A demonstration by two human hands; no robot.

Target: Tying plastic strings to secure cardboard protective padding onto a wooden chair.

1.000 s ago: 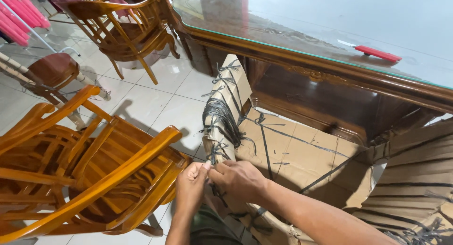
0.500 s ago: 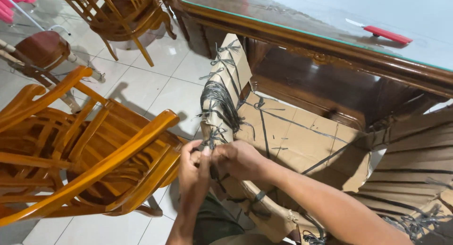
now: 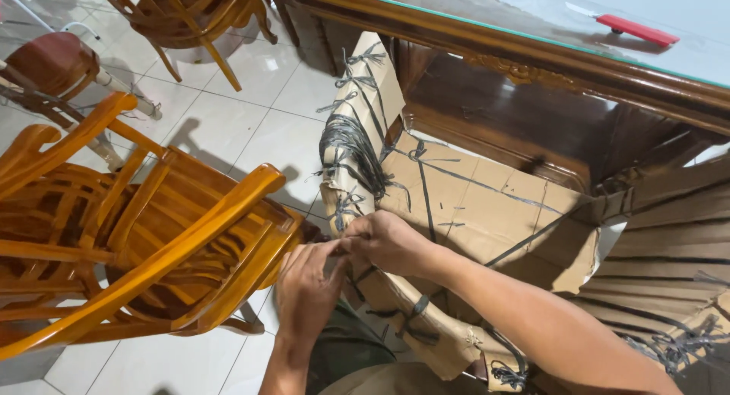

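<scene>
While both our hands meet at the near edge of the cardboard wrapping [image 3: 487, 220], we list the scene from near to far.

Left hand [image 3: 308, 288]: fingers curled shut, pinching what appears to be a strand of the black plastic twine [image 3: 351, 148] where it crosses the cardboard's folded edge; the strand itself is too thin to make out between the fingertips.

Right hand [image 3: 388, 243]: closed over the same spot, thumb and forefinger pressed against the left hand's fingertips, knuckles resting on the cardboard.

Cardboard wrapping: brown, creased, bound around a furniture part that leans against the table's side; twine is bunched thick at its upper left edge and runs in single lines across its face.

Step in hand, as we judge it: working a knot or a tie in the twine at that edge. The next move would call for a firm pinch and a steady pull along the cardboard edge, without tearing it.

Wooden armchair [image 3: 144, 243]: honey-coloured, on the tiled floor [image 3: 258, 148] just left of our hands.

Glass-topped wooden table [image 3: 532, 53]: beyond the cardboard, with a red-handled cutter [image 3: 635, 28] near its far right edge.

Second armchair [image 3: 190, 15]: far left, well apart.
</scene>
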